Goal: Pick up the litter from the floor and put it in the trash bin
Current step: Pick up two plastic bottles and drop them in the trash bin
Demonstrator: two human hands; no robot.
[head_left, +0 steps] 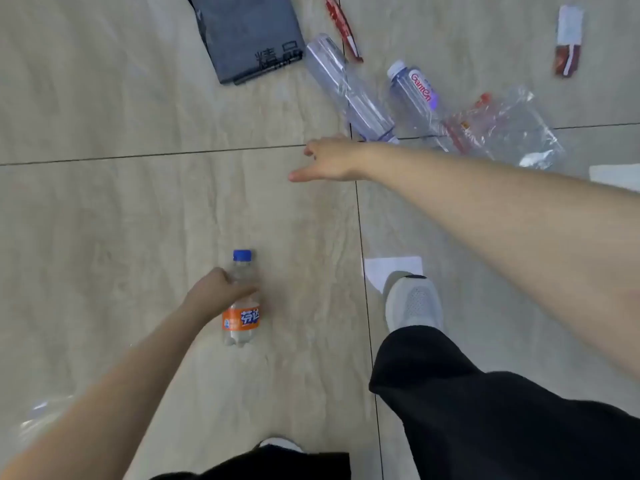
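Legs: black trousers point(502, 410) fill the bottom right; a second trouser edge and a shoe tip show at the bottom centre.
Shoe: a pale grey trainer point(414, 303) planted on the tiled floor point(121, 220), its toe resting on a white sheet of paper point(388, 268).
Bottom left corner: a blurred bit of clear plastic point(38, 415) – too smeared to tell what it is.
Left hand: the left hand point(216, 294) is closed around the small bottle point(241, 303); fingers wrap its upper body, just under the neck.
Small bottle: clear, empty-looking, blue cap, orange label; it is in the left hand's grip, above the tiles left of the trainer.
Right hand: the right hand point(330, 159) stretches forward with nothing in it; fingers loosely spread, thumb pointing left; it hovers over the tile joint, just short of the heap of litter.
Litter beyond the hand: a long clear bottle point(346, 88) lying on its side; beside it a water bottle point(414, 95) with a white cap and red lettering; to the right a crumpled clear bag point(509, 128) with red scraps inside.
Far left of the heap: a dark grey bag point(247, 32) lying flat – printed characters at its near corner.
Far edge: a red wrapper point(343, 27) near the long bottle's end; a red and white wrapper point(568, 39) well apart on the right.
Right edge: a white corner of something point(614, 176), cut off by the frame.
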